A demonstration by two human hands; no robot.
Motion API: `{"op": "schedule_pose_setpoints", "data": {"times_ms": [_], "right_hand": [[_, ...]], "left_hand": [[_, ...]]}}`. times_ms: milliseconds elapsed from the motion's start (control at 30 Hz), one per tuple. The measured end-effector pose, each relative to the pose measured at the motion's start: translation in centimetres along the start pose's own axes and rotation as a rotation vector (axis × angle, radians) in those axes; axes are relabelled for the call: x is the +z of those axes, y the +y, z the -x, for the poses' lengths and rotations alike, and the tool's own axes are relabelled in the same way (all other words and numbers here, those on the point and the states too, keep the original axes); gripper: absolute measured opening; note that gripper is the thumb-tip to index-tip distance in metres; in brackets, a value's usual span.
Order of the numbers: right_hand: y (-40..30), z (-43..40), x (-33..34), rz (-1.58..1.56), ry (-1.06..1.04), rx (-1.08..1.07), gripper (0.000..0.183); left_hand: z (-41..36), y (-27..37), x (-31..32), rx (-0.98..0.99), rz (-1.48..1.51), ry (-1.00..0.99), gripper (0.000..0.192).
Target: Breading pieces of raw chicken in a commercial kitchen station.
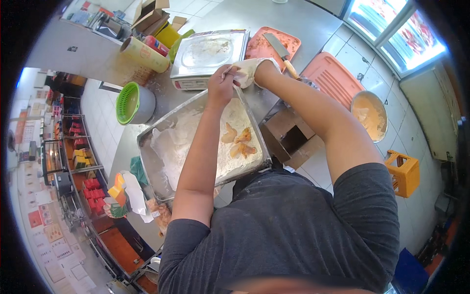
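Observation:
My left hand (222,84) pinches a crumpled, pale plastic bag (245,69) above the far edge of a metal tray (253,117). The right arm enters the bag up to the wrist, so my right hand is hidden inside. White flour (180,137) is spread over the tray's floor. Three pieces of raw chicken lie on it towards the near right: a pale piece (229,133), an orange-marinated piece (244,135) and another marinated piece (242,150). My left forearm crosses over the tray and covers part of it.
Behind the tray is a weighing scale (209,51), beside a pink cutting board (253,44) bearing a wood-handled knife (277,46). A green strainer (126,104) sits in a grey bucket (147,106). Rightwards are a cardboard box (277,126), a batter bowl (374,114) and a yellow crate (407,176).

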State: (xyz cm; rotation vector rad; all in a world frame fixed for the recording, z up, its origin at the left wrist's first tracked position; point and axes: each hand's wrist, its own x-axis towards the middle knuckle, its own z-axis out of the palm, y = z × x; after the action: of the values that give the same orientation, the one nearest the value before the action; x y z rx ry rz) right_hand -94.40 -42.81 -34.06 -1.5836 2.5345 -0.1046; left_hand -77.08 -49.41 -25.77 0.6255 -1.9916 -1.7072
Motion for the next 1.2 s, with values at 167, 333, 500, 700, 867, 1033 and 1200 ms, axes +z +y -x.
{"op": "schedule_pose_setpoints", "data": {"times_ms": [167,333,500,700,867,1033,1200], "right_hand": [[-2.7,2.1,-3.5,0.114,-0.175,-0.109,0.022],[-2.4,2.6,-4.1,-0.046,-0.128,-0.108,0.025],[-0.7,1.0,-2.3,0.017,-0.065,-0.024,0.022],[0.6,1.2,-3.2,-0.068,-0.065,-0.070,0.020],[-1.4,6.7,-9.3,-0.382,-0.257,-0.125,0.026],[2.7,5.9,-4.7,-0.623,0.021,-0.193,0.031],[2.6,7.8,-6.7,-1.486,-0.118,0.044,0.035]], "left_hand": [[1.1,-1.3,-2.5,-0.062,0.044,0.046,0.024],[1.2,-0.8,-0.2,0.036,0.044,0.052,0.023],[0.6,0.0,1.4,0.069,-0.025,0.082,0.022],[0.1,-1.8,-0.8,-0.028,0.155,0.146,0.022],[0.5,-1.6,-1.4,-0.046,0.180,0.183,0.022],[-0.2,-0.8,-1.0,-0.075,0.207,0.149,0.022],[-0.2,-1.3,-2.1,-0.164,0.199,0.179,0.022]]}}
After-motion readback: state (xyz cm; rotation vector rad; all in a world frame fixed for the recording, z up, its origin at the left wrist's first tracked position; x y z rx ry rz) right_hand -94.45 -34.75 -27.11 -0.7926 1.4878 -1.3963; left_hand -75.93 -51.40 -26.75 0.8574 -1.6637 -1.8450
